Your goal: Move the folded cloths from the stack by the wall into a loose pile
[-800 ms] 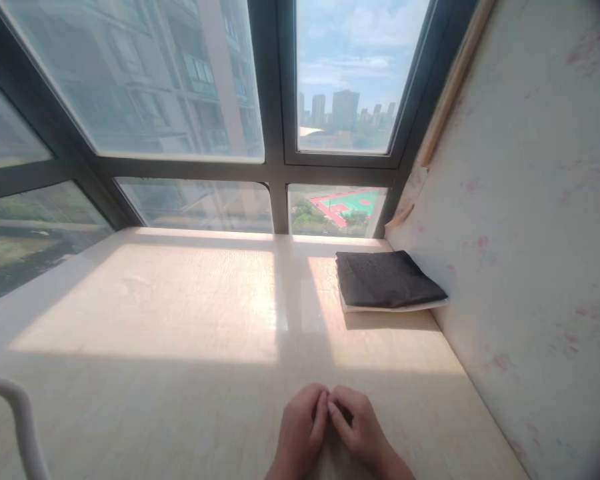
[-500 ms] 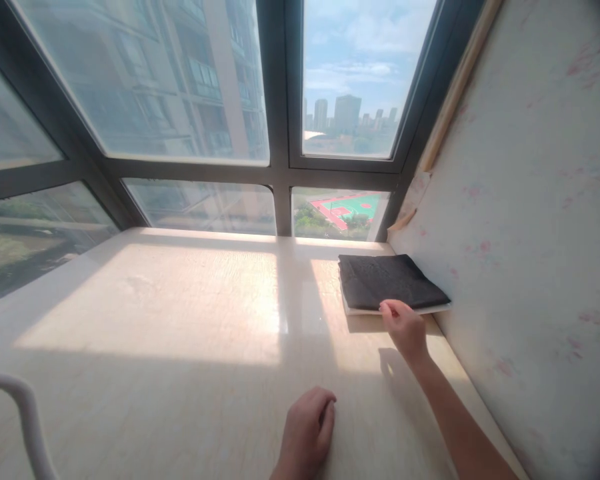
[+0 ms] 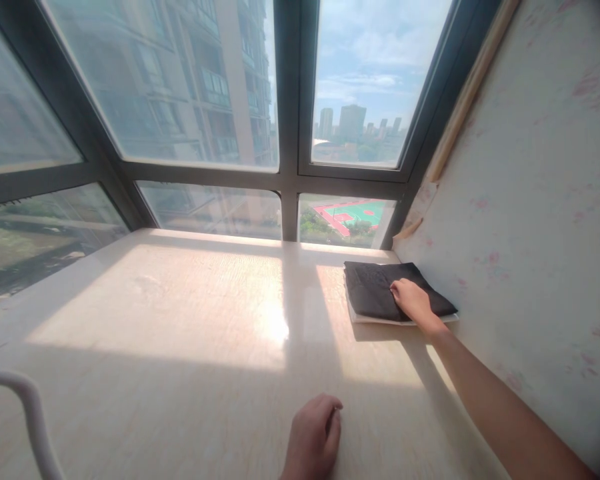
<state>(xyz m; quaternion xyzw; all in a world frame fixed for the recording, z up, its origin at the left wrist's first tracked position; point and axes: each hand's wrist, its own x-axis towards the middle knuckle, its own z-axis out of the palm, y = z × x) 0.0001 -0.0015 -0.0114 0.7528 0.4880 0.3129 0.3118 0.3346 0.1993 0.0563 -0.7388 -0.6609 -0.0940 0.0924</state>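
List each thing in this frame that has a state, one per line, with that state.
Black cloth: folded flat, lying on a white layer by the wall.
Right hand: palm down on the black cloth.
Left hand: loosely curled, resting on the tabletop, holding nothing.
Windows: appear closed.

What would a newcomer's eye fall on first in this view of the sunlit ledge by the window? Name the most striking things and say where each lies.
The folded black cloth on a thin white board lies in the far right corner against the pale speckled wall, with the right hand resting flat on it. The left hand rests loosely curled on the pale glossy wooden ledge at the near edge. Behind, the large dark-framed window shows towers and a red-and-green sports court.
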